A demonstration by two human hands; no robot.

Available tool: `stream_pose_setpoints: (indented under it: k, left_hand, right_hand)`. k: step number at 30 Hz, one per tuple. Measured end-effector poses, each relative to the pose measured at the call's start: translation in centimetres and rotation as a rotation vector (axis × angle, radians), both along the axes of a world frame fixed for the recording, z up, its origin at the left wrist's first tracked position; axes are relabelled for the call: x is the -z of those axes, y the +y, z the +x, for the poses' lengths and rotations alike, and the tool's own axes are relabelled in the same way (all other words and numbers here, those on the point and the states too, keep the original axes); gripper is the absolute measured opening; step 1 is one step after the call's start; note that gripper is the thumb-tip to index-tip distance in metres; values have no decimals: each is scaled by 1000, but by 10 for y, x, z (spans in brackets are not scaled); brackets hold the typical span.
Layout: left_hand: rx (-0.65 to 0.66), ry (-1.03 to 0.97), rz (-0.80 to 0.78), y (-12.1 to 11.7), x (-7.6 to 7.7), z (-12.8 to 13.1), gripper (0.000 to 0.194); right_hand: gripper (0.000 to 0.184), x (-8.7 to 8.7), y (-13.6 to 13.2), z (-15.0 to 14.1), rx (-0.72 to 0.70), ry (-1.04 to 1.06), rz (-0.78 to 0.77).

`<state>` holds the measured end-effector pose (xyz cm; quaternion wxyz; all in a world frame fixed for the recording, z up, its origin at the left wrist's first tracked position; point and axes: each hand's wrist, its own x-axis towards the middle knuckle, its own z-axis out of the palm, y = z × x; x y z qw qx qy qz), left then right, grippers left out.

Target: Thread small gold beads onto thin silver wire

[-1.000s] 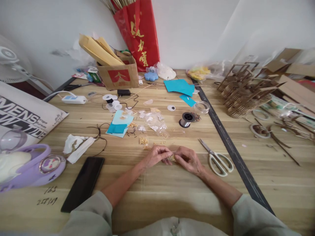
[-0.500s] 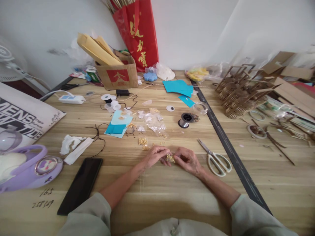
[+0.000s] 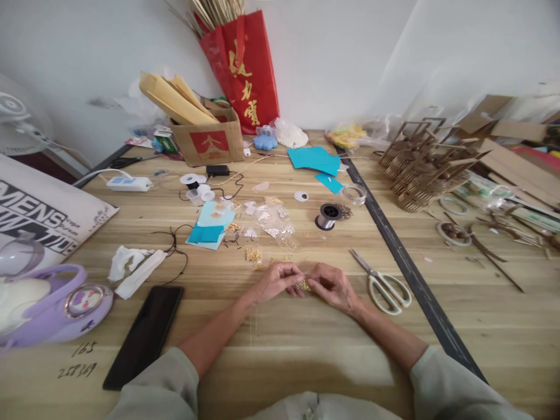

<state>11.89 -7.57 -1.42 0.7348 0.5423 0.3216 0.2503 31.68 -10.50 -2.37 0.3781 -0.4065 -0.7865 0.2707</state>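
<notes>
A small cluster of gold beads point(image 3: 303, 284) is pinched between my two hands, low over the wooden table. My left hand point(image 3: 282, 279) is closed on its left side, with thumb and forefinger pressed together. From the right, my right hand point(image 3: 330, 284) grips the same cluster with curled fingers, hiding part of it. A thin pale thread point(image 3: 254, 326) seems to hang near my left wrist. Just beyond my left hand lie another patch of gold beads point(image 3: 253, 255) and some loose gold rings. White-handled scissors point(image 3: 385, 286) rest to the right of my right hand, blades partly apart.
Small clear bags point(image 3: 271, 219) of findings lie ahead, near blue felt sheets point(image 3: 207, 233) and a wire spool point(image 3: 328, 216). A black phone point(image 3: 144, 335) and a purple bottle point(image 3: 56, 303) are at left. Woven baskets point(image 3: 415, 169) stand at right; a cardboard box point(image 3: 207, 143) stands behind.
My head view has shifted slightly, so the background sits lower. Both hands stay nearly in place on the gold bead cluster, and less of it shows between the fingers.
</notes>
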Motion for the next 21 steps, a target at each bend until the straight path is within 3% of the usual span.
stream_pose_setpoints:
  k: [11,21]
  left_hand:
    - [-53,-46,-121,0,2,-3,39]
    - [-61,-77,-181,1,0,-3,43]
  right_hand:
    - [30,-2,0,2,47,47,-181]
    - [36,-7,0,2,75,49,-195]
